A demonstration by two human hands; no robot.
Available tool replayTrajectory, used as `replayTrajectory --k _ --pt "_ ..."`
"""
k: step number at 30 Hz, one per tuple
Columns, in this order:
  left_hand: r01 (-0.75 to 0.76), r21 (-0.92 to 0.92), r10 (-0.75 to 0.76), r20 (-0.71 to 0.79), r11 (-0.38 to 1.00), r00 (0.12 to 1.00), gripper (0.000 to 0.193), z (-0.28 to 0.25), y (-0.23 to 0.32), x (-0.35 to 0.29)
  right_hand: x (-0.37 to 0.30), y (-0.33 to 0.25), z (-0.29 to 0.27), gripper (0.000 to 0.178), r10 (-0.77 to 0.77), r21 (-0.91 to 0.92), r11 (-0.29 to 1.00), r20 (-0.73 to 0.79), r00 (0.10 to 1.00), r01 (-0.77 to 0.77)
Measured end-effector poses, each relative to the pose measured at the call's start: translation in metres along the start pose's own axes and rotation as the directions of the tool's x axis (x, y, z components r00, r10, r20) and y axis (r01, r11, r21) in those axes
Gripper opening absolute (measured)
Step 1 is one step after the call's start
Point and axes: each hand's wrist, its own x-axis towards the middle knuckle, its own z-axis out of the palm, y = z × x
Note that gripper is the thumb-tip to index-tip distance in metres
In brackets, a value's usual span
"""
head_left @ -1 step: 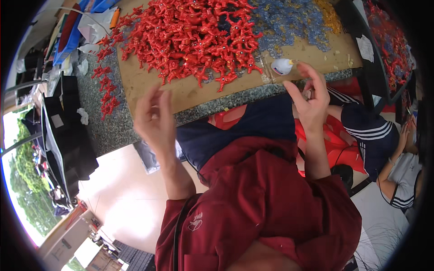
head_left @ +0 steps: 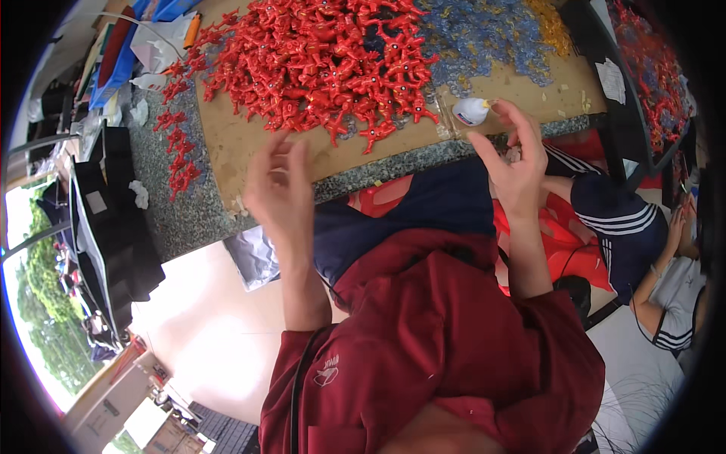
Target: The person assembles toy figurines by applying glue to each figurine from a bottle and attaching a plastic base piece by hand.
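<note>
My left hand [head_left: 281,185] hovers over the table's near edge, left of the middle. Its thumb stands apart from the loosely curled fingers, and I see nothing held. To the right, my right hand [head_left: 516,166] is raised with thumb and forefinger spread; its other fingers curl in and are partly hidden. Just beyond its fingertips a small white bottle with a yellow tip [head_left: 472,111] lies on the brown board [head_left: 423,144]. A big heap of red plastic figures [head_left: 325,68] covers the board ahead of both hands.
Clear bluish plastic pieces [head_left: 491,38] and yellow ones [head_left: 552,26] lie beyond the bottle. A row of red figures [head_left: 180,151] sits on the speckled tabletop [head_left: 189,219] at left. A black-edged bin [head_left: 643,91] with red pieces stands right, near another seated person [head_left: 669,280].
My left hand has shifted to the right along the table edge. My right hand has moved slightly left and stays spread. The bottle and the figures have not moved.
</note>
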Motion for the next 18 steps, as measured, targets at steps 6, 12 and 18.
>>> replayTrajectory --k 6,12,18 --pt "-0.083 0.296 0.097 -0.033 0.952 0.995 0.04 0.045 0.001 -0.005 0.014 0.0 0.018 0.033 -0.154 -0.049 0.987 0.014 0.988 0.155" --pt "0.043 0.023 -0.044 0.031 0.999 0.999 0.031 0.035 -0.005 -0.007 0.015 0.008 0.02 0.028 -0.176 0.009 0.984 -0.012 0.984 0.176" --pt "0.042 -0.121 -0.05 -0.063 0.992 0.997 0.03 0.023 -0.027 -0.011 0.01 0.004 0.014 0.027 -0.238 0.031 0.97 -0.081 0.968 0.241"
